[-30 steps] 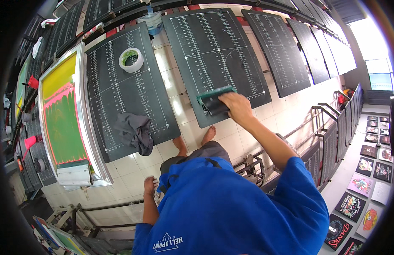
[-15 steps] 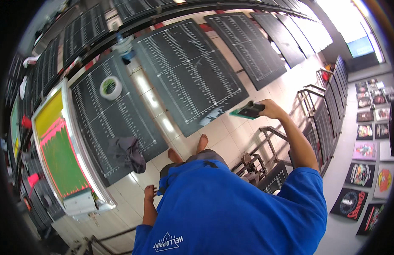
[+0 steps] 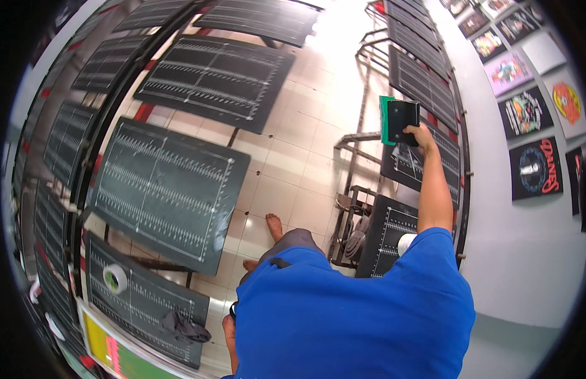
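- R hand (image 3: 422,135) stretched out, gripping black squeegee w/ green blade (image 3: 398,120), held above a dark ruled pallet (image 3: 414,165).
- L hand (image 3: 228,328) down by hip, fingers not clear.
- Tape roll (image 3: 114,278) + dark rag (image 3: 179,325) lie on near-left pallet (image 3: 141,297).
- Bare feet on tile floor (image 3: 293,158).

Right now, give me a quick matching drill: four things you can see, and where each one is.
Things:
1. squeegee
2. tape roll
3. dark rag
4. left hand

Places:
A. lying on a black platen near the tape roll
B. held up in the right hand
C. hanging low beside the blue shirt
D. flat on a black platen at lower left

Pairs: 1-B, 2-D, 3-A, 4-C
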Demonstrator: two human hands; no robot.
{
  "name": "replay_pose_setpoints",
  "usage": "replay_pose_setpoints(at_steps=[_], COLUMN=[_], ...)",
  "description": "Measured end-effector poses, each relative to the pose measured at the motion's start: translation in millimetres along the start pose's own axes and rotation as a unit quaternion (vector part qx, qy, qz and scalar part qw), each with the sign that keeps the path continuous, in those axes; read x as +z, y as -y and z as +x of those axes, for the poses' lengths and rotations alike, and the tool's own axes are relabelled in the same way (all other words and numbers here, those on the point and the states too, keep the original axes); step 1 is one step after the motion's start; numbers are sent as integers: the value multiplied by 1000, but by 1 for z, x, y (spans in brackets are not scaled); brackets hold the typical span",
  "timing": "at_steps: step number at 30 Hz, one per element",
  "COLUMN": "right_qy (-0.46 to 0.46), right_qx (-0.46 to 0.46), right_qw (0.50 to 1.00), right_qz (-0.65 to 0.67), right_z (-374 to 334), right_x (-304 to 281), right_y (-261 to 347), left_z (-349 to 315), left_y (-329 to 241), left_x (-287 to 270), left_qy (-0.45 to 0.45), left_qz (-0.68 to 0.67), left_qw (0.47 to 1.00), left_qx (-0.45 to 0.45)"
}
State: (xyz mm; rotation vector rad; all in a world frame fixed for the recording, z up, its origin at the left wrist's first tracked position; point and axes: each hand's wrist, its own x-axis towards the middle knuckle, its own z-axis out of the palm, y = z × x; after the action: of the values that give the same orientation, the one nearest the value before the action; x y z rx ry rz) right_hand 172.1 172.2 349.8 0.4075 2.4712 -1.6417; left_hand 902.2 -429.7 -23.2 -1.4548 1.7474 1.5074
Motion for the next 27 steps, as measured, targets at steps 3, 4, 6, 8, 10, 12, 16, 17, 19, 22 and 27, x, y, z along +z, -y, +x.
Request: replay_pose_setpoints(at_steps=[3, 4, 6, 8, 10, 12, 16, 17, 19, 22, 27], right_qy=[-98, -133, -196, -260, -334, -347, -297, -297, -298, -321, -301], right_qx=[5, 2, 14, 55, 101, 141, 171, 200, 260, 236, 120], right_qw=[990, 978, 923, 861, 812, 775, 765, 771, 778, 764, 776], right_qz=[-98, -160, -331, -433, -468, -509, -545, -526, -488, -507, -541], right_z=[8, 7, 16, 15, 4, -6, -20, -15, -5, 9, 53], right_x=[-55, -71, -115, -122, -107, -119, -102, -110, -141, -170, -123], right_y=[-25, -32, -62, -76, -85, -130, -180, -169, -151, -126, -57], left_z=[5, 4, 7, 3, -3, 0, -1, -2, 1, 7, 10], left_y=[-47, -62, -86, -102, -109, -124, -134, -136, -138, -137, -112], left_x=[-2, 0, 6, 7, 9, 16, 23, 25, 29, 36, 36], left_qy=[13, 16, 25, 20, 12, 19, 15, 14, 17, 23, 12], left_qz=[-5, -2, 11, 24, 30, 42, 54, 51, 54, 52, 31], left_qw=[999, 999, 999, 998, 998, 997, 996, 996, 996, 996, 999], left_qx=[-29, -36, -40, -47, -56, -61, -70, -72, -70, -64, -21])
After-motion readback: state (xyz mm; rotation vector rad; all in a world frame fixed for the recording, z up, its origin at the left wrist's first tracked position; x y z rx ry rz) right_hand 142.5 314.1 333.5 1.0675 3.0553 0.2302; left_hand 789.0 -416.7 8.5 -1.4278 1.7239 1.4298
